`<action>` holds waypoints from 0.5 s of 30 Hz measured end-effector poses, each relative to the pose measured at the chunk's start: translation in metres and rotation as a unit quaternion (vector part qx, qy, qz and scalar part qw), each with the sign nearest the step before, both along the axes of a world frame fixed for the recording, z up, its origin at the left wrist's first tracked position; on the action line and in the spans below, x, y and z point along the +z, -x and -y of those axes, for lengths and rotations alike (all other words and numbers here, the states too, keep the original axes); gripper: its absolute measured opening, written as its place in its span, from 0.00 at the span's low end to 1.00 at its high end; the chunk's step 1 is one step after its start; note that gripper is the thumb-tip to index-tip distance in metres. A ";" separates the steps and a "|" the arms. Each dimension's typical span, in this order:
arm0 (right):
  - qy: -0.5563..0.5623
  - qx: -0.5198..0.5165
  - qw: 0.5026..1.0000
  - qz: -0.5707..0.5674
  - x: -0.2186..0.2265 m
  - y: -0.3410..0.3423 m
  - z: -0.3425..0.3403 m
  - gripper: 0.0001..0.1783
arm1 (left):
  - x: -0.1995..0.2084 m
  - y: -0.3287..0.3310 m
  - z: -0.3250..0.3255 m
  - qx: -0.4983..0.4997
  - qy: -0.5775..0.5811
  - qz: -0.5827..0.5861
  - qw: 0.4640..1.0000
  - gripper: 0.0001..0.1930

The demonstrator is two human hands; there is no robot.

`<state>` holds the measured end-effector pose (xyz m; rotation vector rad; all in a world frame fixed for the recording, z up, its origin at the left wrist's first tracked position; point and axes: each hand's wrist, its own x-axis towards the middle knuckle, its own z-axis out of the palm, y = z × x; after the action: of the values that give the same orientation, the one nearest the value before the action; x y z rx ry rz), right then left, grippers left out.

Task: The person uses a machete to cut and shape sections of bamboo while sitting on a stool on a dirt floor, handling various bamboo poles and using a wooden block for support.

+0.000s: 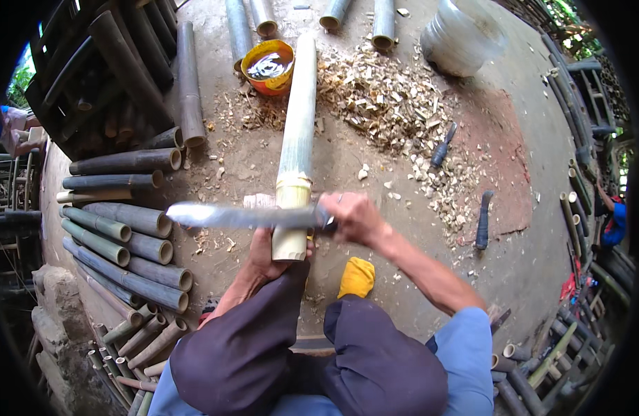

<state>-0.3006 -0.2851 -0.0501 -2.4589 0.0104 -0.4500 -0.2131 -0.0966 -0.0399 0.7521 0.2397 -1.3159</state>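
A pale, shaved bamboo tube (pixel 299 139) runs away from me, its near end just above my left knee. My left hand (pixel 261 251) grips it from below near that end, fingertips showing on its right side. In my right hand (pixel 355 216) is the handle of a long machete, mostly covered by the fingers. The broad machete blade (pixel 226 215) points left and lies across the tube, slightly blurred. Just beyond the blade, a ring of ragged, roughened surface (pixel 294 179) goes round the tube.
Wood chips (pixel 385 97) are heaped beyond the tube. A yellow bowl of liquid (pixel 269 68) stands beside its far end. Two dark-handled tools (pixel 442 145) lie at right, near a cloudy plastic container (pixel 462 38). Cut bamboo tubes (pixel 125 270) line the left.
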 end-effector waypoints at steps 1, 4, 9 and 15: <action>-0.015 -0.024 1.000 0.003 -0.012 -0.010 0.011 0.11 | -0.005 -0.010 0.002 -0.021 -0.020 -0.031 0.999 0.34; -0.119 -0.078 0.985 -0.099 -0.015 -0.004 0.023 0.12 | -0.002 -0.005 0.007 -0.008 0.022 -0.070 0.997 0.31; -0.021 -0.020 0.999 0.026 -0.025 -0.007 0.006 0.13 | 0.003 -0.005 0.000 0.017 0.023 -0.086 0.996 0.26; 0.023 -0.018 1.000 -0.004 0.001 0.009 -0.006 0.13 | -0.001 0.001 0.004 0.007 0.008 -0.050 0.999 0.31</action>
<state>-0.3098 -0.2792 -0.0489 -2.5090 0.0485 -0.4600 -0.2140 -0.1010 -0.0410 0.6715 0.3136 -1.3431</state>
